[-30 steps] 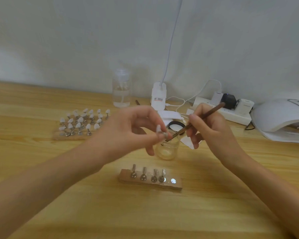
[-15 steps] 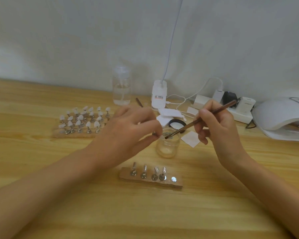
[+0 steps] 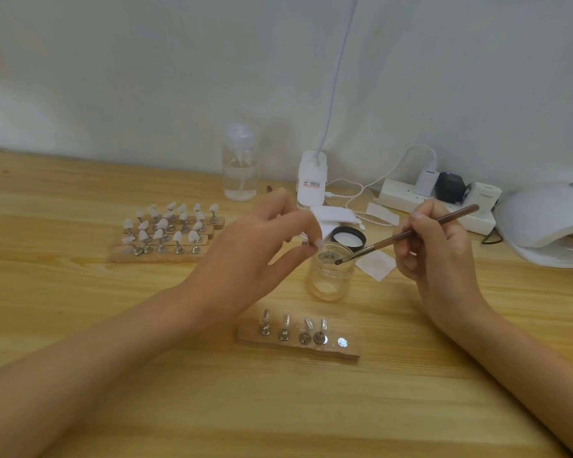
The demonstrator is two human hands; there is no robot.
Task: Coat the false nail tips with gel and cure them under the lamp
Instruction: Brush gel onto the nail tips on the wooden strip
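Pinching nail tip (image 3: 318, 242) in left hand (image 3: 245, 256); gripping brush (image 3: 377, 246) in right hand (image 3: 434, 256), bristles down-left at jar (image 3: 328, 282) mouth, handle up-right.

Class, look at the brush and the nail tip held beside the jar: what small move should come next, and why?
Probably lift the brush out of the glass jar and stroke it over the nail tip. Its bristles sit at the jar's mouth, and the left hand pinches the tip right beside it, ready for coating.

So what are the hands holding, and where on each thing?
The left hand pinches a nail tip by its stand; the right hand grips the brush mid-handle.
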